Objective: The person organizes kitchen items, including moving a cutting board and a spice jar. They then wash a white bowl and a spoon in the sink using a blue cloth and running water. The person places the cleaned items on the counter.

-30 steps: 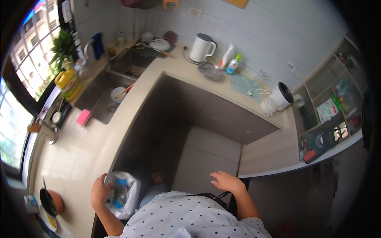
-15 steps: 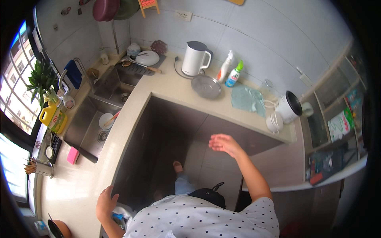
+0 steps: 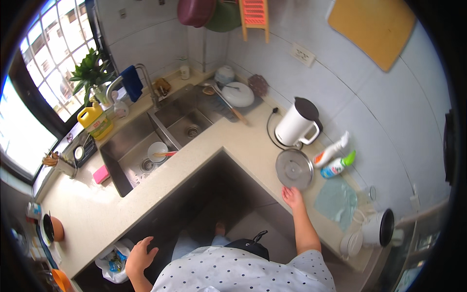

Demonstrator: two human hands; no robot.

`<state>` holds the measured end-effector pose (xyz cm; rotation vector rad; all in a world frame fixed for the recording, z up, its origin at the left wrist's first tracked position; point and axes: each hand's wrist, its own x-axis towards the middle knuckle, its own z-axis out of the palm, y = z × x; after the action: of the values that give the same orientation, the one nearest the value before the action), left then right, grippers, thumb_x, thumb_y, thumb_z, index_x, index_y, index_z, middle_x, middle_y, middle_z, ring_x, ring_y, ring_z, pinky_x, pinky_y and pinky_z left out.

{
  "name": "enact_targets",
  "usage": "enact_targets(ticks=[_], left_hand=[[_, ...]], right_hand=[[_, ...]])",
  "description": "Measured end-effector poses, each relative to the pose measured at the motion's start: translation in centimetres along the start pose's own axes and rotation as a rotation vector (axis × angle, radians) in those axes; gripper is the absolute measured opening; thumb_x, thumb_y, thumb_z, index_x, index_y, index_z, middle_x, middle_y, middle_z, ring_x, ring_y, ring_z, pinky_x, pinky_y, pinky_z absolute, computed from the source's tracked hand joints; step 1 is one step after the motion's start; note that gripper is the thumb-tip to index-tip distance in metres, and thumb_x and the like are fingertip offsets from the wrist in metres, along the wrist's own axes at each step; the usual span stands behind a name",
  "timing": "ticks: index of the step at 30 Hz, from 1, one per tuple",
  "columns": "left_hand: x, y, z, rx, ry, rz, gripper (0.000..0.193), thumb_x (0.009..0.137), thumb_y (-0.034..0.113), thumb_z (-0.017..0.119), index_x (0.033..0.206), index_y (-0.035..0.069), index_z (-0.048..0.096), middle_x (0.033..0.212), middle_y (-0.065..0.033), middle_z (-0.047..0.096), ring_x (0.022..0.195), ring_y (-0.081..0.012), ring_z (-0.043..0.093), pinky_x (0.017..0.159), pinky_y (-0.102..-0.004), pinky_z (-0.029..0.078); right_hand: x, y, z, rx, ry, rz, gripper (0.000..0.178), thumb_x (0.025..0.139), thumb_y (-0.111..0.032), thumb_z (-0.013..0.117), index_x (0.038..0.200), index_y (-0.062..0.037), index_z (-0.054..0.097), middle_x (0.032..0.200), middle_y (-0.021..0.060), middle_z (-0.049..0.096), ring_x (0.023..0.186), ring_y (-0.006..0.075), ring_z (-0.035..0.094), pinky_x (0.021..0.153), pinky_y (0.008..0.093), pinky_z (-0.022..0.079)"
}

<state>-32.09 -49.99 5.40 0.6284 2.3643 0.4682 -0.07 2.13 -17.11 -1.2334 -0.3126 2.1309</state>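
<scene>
My right hand (image 3: 292,197) reaches to the counter's inner edge, fingers loosely extended just below a round metal and glass pot lid (image 3: 295,169). Whether the fingertips touch the lid's rim, I cannot tell; nothing shows in the hand. Low on the left, my left hand (image 3: 141,255) hangs open with its thumb apart, beside a white plastic bag (image 3: 114,263) under the counter. Beyond the lid stands a white electric kettle (image 3: 296,124) with a dark top. Right of the lid are a white spray bottle (image 3: 331,151) and a green-capped bottle (image 3: 337,165).
A double steel sink (image 3: 160,126) holds a white bowl (image 3: 157,152). A pink sponge (image 3: 100,174) and yellow jug (image 3: 95,121) sit nearby. Right of the lid lie a pale green cloth (image 3: 335,199) and a white pot (image 3: 377,228). The beige counter (image 3: 170,187) bends into a corner ahead.
The view has swung right toward the counter corner. My right hand has moved forward from over the floor to the counter edge by the pot lid. My left hand has come off the counter edge.
</scene>
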Motion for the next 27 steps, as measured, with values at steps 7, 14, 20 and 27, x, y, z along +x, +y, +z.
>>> enact_targets(ticks=[7,14,20,27], left_hand=[[3.1,0.5,-1.1,-0.05,0.005,-0.035,0.044,0.076,0.021,0.065,0.117,0.007,0.053,0.106,-0.0155,0.059,0.099,-0.0278,0.057,0.082,-0.0345,0.046],[12.7,-0.6,-0.7,-1.264,-0.202,0.18,0.047,0.09,0.016,0.051,0.132,0.001,0.033,0.115,-0.0179,0.053,0.103,-0.0263,0.056,0.087,-0.0372,0.046],[13.7,-1.5,0.1,-1.706,-0.328,0.036,0.043,0.092,0.012,0.046,0.13,0.0,0.03,0.117,-0.0183,0.05,0.106,-0.0279,0.053,0.093,-0.0416,0.044],[10.6,-8.2,0.3,-1.857,0.282,-0.146,0.025,0.086,0.003,0.044,0.11,-0.003,0.045,0.105,-0.0164,0.056,0.095,-0.0265,0.06,0.084,-0.041,0.05]], right_hand=[[-2.7,0.9,8.4,-0.309,0.096,-0.108,0.022,0.082,-0.009,0.045,0.1,0.0021,0.048,0.096,0.016,0.058,0.086,0.0234,0.059,0.071,0.0302,0.049],[-9.3,7.6,26.9,-0.781,-0.352,0.102,0.017,0.083,-0.009,0.05,0.096,0.0017,0.052,0.091,0.0127,0.06,0.084,0.0214,0.06,0.073,0.0311,0.048],[-12.0,17.3,34.8,-1.124,-0.564,0.426,0.022,0.084,-0.012,0.053,0.103,-0.0006,0.053,0.095,0.0084,0.06,0.083,0.0182,0.058,0.078,0.0331,0.049],[-13.1,24.5,43.0,-1.505,-1.0,0.615,0.032,0.093,-0.028,0.047,0.108,0.0,0.052,0.098,0.0104,0.061,0.088,0.0158,0.061,0.078,0.0282,0.049]])
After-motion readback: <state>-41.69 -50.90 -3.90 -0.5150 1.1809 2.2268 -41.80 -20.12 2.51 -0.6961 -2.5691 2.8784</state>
